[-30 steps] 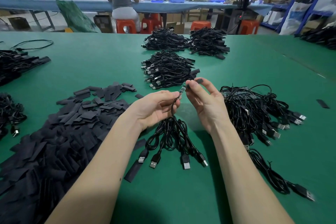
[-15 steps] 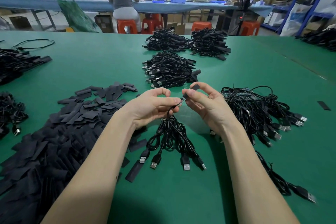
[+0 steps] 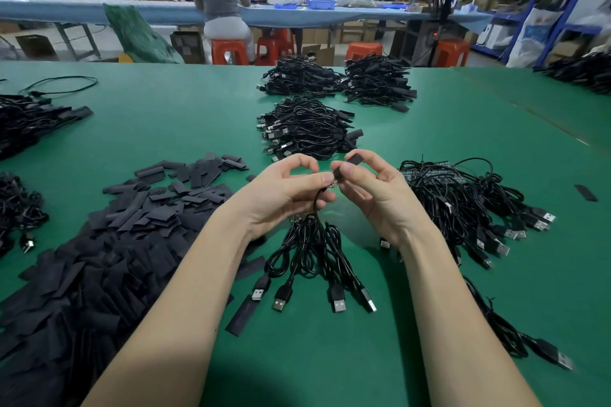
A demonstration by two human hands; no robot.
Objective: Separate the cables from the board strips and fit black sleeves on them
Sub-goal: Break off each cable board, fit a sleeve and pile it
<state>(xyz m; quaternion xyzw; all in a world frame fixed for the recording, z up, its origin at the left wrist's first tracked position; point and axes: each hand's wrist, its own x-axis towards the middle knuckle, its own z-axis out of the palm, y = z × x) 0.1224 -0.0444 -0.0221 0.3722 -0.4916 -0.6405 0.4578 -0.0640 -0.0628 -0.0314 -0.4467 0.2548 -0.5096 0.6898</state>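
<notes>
The sleeving step is judged to be in hand. One black sleeve [image 3: 353, 160] is pinched between thumb and fingertips of the right hand [image 3: 370, 190], raised above the green counter [image 3: 429, 142]. The end of one cable [image 3: 316, 205] is pinched by the left hand [image 3: 284, 190], its thumb and forefinger closed in a ring, with the cable tip brought against the near mouth of the sleeve. Whether the tip has entered the sleeve cannot be told, as the fingers cover the joint. The next move is judged to call for the tip to be held steady and in line while the sleeve is slid along it. Beneath the hands a small bunch of cables hangs down to the counter, of which four USB plugs [image 3: 337, 302] are counted. A large heap of loose sleeves [image 3: 132, 225], too many to count, lies to the left, and one sleeve [image 3: 243, 314] lies apart just beside the plugs. To the right an unprocessed tangle [image 3: 463, 201] is seen, with a board strip [image 3: 426, 172] partly visible under it. Three piles of finished cables [image 3: 307, 132] are counted ahead, with further piles at the left and far right edges.
</notes>
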